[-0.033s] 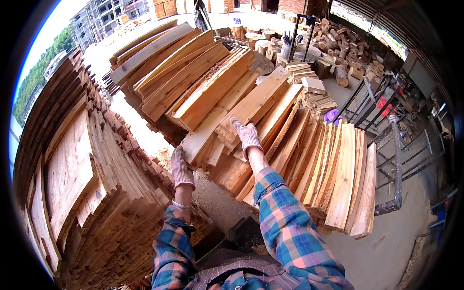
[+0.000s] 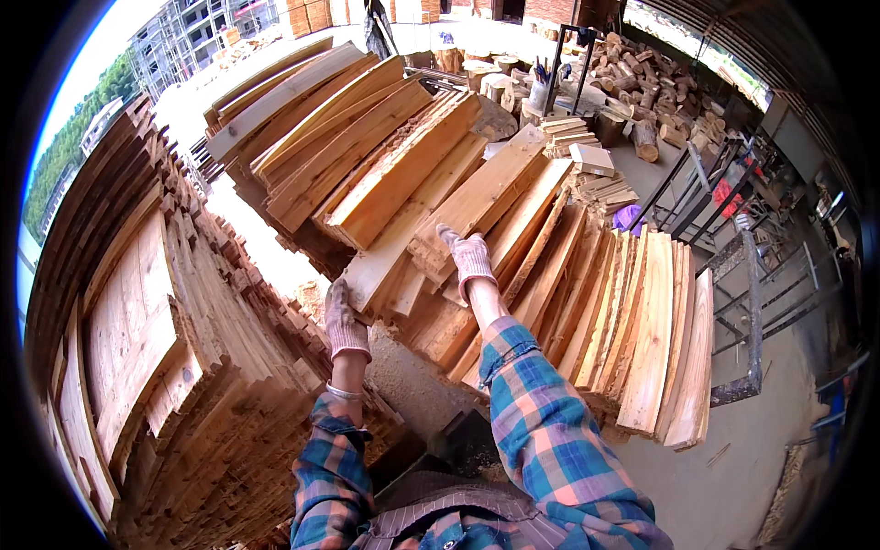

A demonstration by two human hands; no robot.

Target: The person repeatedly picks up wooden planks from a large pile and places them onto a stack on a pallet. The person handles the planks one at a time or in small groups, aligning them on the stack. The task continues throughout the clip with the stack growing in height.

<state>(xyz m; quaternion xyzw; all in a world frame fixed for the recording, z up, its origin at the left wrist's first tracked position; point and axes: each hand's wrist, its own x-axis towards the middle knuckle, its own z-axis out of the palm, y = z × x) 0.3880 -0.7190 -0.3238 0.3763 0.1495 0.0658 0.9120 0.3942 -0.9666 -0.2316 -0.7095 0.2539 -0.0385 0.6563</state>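
Both my hands wear pale knit gloves, and plaid sleeves cover my forearms. My left hand (image 2: 346, 321) grips the near end of a long pale wooden plank (image 2: 417, 229) that lies slanted on top of a heap of planks. My right hand (image 2: 469, 258) reaches farther up and closes on the same plank's right edge, next to a rough bark-edged board (image 2: 513, 220). The plank runs away from me toward the upper right.
A tall stack of cut boards (image 2: 156, 348) rises on my left. Leaning slabs (image 2: 651, 330) fan out on the right before a metal rack (image 2: 742, 302). Logs and offcuts (image 2: 642, 82) lie at the back. Sawdust covers the floor (image 2: 403, 367) between the piles.
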